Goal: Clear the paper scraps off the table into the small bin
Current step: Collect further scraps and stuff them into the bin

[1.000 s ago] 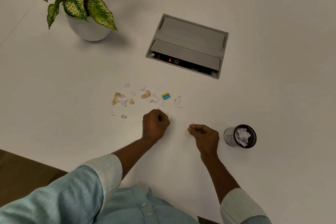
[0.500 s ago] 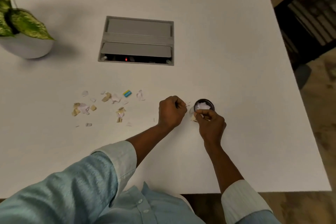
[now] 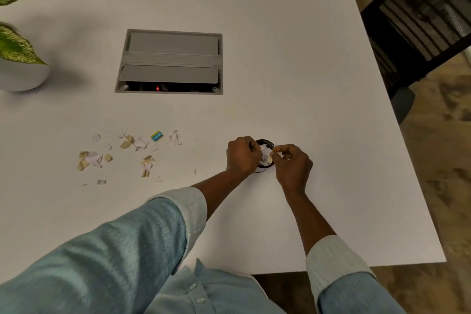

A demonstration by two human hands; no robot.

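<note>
Left grip (image 3: 243, 155) and right grip (image 3: 291, 163) each pinch paper scraps (image 3: 267, 152), with the small bin (image 3: 264, 141) directly below them on the worktop (image 3: 305, 84).

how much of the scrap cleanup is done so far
Partway. Some paper sits in the small bin. The left hand and right hand hover over it, fingers curled, apparently dropping pinched bits. Many scraps remain on the table to their left, including a blue-and-yellow one.

I see my left hand (image 3: 242, 155) and right hand (image 3: 291, 163) meeting over the small black bin (image 3: 263, 141), fingers curled, pinching pale paper bits (image 3: 266, 152) at its mouth, loose scraps (image 3: 127, 141) scattered further left on the white counter (image 3: 305, 84)
</note>
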